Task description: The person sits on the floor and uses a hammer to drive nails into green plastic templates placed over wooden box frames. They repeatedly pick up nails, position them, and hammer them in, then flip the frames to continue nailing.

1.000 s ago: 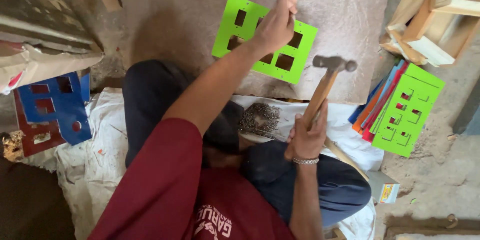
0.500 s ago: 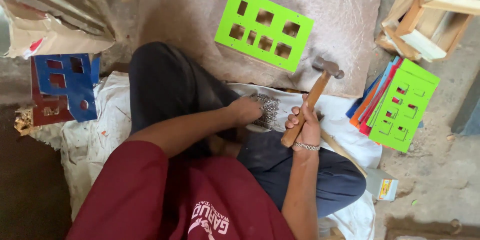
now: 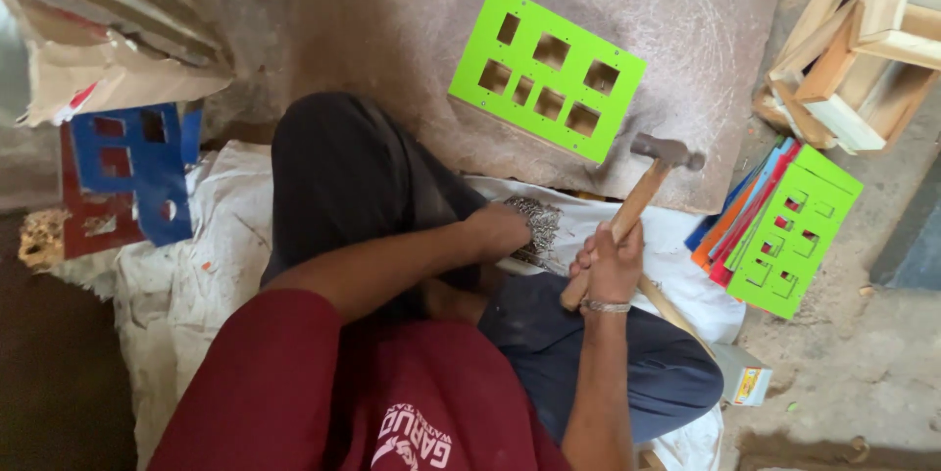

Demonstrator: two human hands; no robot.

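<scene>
At centre frame, right hand (image 3: 610,265) clenched round the wooden handle of a hammer (image 3: 637,201), gripping low on the shaft, metal bangle at the wrist. Hammer head is up and tilted away from the body, sitting over the lower right edge of the board (image 3: 412,30), clear of the green panel.

Left hand (image 3: 500,231) reaches across the lap and rests on a pile of small nails (image 3: 534,221) lying on the white cloth (image 3: 176,285). Fingers are curled down into the pile; cannot tell whether they have actually pinched a nail.

Green panel (image 3: 544,69): flat lime-green plate with rectangular cut-outs in two rows, lying skewed on the brown board just beyond the knees. Neither hand touches it.

Person sits cross-legged on the floor, dark trousers, maroon shirt.

Right of the hammer: stack of coloured panels (image 3: 774,226), another green cut-out plate on top, orange, red and blue edges fanned beneath. Small box (image 3: 743,378) beside the right knee. Wooden frames (image 3: 853,49) piled at top right.

Left side: blue cut-out panel (image 3: 137,167) over a red one (image 3: 83,226), torn cardboard (image 3: 108,79) above them.
</scene>
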